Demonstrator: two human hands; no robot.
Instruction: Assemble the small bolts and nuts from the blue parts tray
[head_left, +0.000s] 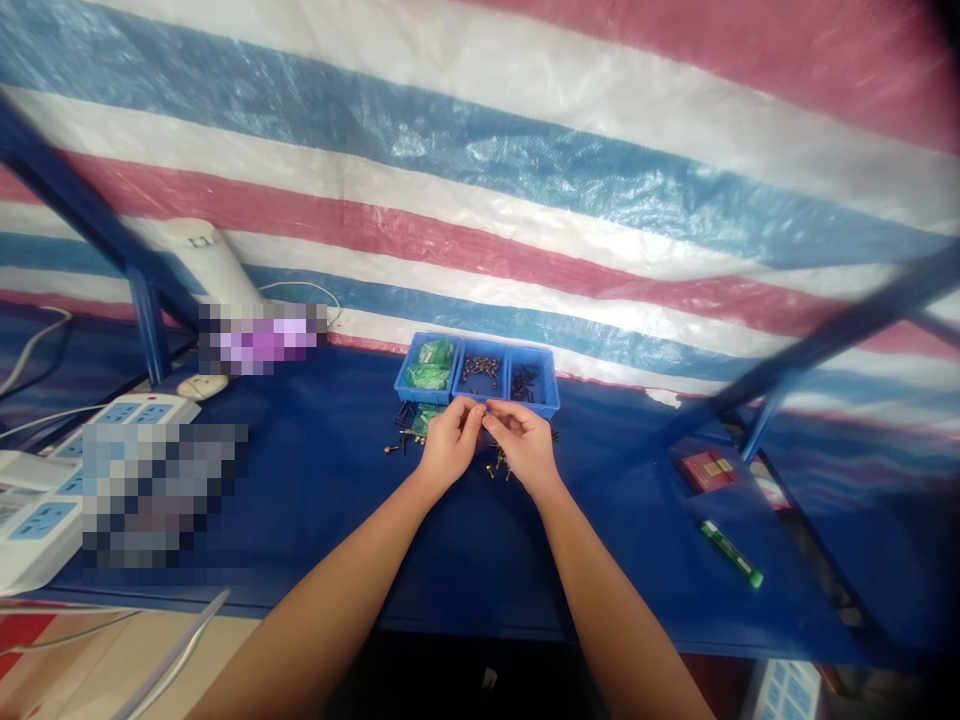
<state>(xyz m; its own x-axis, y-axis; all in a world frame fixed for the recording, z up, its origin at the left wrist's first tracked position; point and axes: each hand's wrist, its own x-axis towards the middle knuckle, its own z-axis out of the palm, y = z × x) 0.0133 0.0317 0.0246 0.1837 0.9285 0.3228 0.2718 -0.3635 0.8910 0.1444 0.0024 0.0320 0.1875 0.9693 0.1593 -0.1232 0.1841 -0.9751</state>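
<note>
My left hand [451, 440] and my right hand [523, 440] meet fingertip to fingertip just in front of three joined blue bins. Thumb and fingers are pinched on both sides; whatever lies between them is too small to make out. Green pieces that look like small packets or boards fill the left bin [399, 390]. In the middle bin [480, 384] are brass-coloured screws, and dark screws lie in the right bin [553, 385]. Beside the left hand, a green piece [424, 418] and loose screws [405, 436] rest on the blue table; more brass-coloured screws [501, 464] are partly hidden by the right hand.
A white power strip [45, 520] stands on the left, next to blurred-out items. Farther back is a white cylinder [214, 262]. On the right lie a dark red box [706, 471] and a green tube [731, 553]. Striped sheeting [480, 180] hangs behind the blue table [615, 480].
</note>
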